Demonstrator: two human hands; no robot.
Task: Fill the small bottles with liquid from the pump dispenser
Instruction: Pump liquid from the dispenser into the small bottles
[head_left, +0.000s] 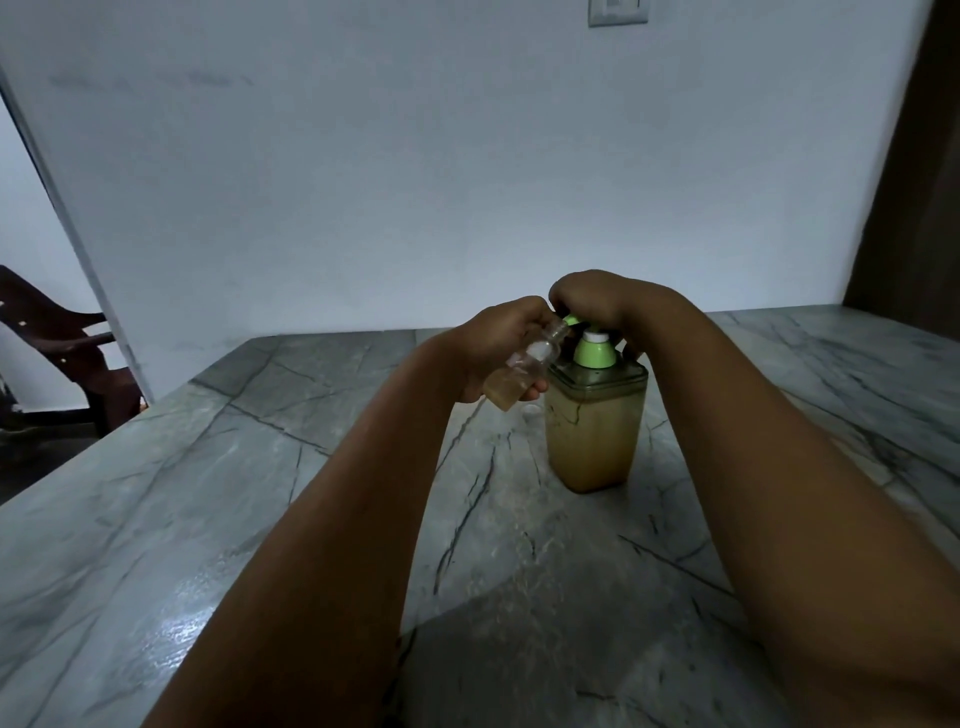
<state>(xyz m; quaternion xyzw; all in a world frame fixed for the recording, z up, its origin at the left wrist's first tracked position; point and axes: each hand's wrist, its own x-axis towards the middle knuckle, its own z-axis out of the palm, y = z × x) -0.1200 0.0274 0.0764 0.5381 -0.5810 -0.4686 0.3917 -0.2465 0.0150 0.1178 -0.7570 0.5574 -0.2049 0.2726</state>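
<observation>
Grey veined stone bench (208, 519) carries a square clear pump dispenser (595, 431) of yellowish liquid. Left hand (498, 348) grips a small clear bottle (524, 371), tilted, mouth at the green spout. Right hand (597, 301) curls over the pump head. Pale wall (415, 156) behind.

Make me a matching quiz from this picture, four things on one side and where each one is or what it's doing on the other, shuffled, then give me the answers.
Things
1. small clear plastic bottle
2. tall square clear pump dispenser of yellowish liquid
3. right hand
4. dark wooden chair

Places or states
A. stands upright on the grey marble table
B. on top of the green pump head
C. tilted, held in the left hand, mouth at the spout
D. far left, beyond the table edge

Pairs: 1-C, 2-A, 3-B, 4-D
</observation>
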